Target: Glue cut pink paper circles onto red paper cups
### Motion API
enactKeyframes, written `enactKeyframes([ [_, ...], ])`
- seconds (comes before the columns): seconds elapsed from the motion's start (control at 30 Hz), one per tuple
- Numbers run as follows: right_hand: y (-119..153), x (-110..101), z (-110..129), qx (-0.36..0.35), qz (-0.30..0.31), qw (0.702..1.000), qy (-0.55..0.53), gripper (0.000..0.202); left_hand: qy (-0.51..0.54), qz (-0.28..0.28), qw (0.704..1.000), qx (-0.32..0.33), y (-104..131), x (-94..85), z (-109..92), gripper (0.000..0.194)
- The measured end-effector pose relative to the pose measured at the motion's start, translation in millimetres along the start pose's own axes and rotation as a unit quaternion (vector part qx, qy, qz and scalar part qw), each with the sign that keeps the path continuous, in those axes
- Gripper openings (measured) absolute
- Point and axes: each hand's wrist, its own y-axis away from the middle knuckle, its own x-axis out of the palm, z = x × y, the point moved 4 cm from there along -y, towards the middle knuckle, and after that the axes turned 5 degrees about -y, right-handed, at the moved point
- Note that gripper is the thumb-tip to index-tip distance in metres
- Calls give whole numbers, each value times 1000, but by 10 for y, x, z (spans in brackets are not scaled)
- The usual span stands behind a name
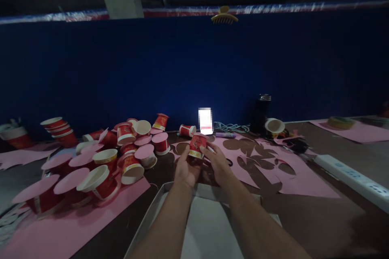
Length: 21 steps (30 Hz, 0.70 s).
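Observation:
Near the centre, a red paper cup (198, 145) is held upright between both hands, its pale, gold-patterned band at the bottom. My left hand (186, 170) supports it from the left and below, fingers curled round it. On the other side, my right hand (218, 162) touches the cup with its thumb, and a thin white object (211, 149) shows by its fingers. Many red cups lie to the left, several with pink paper discs (145, 151) on their ends. Right of my hands is pink paper (243, 170) with round holes cut out.
An open grey box (209, 226) lies beneath my forearms. A lit phone (206, 121) stands behind the cup, near a purple marker (225, 134). Farther right are a black bottle (260, 115), a tipped cup (274, 125), a tape roll (340, 122) and a white power strip (352, 178).

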Motion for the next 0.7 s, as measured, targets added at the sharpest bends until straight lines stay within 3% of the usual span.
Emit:
enactKeyframes([
  [0.17,-71,-85,53,-60,-99,993,28,60,-76,26,997,-6,37,17,160,24],
  [0.3,-86,-77,76,-96,-81,991,49,58,-119,52,992,8,36,19,224,24],
  [0.4,-104,-99,66,-124,-77,987,71,58,-95,8,995,6,14,-11,188,11],
  [0.53,-47,-165,181,-252,-114,955,105,50,-61,-64,996,-9,-31,-71,128,2],
  [0.7,159,-88,373,-342,-87,919,174,39,-38,-63,997,-16,-43,-82,119,6],
])
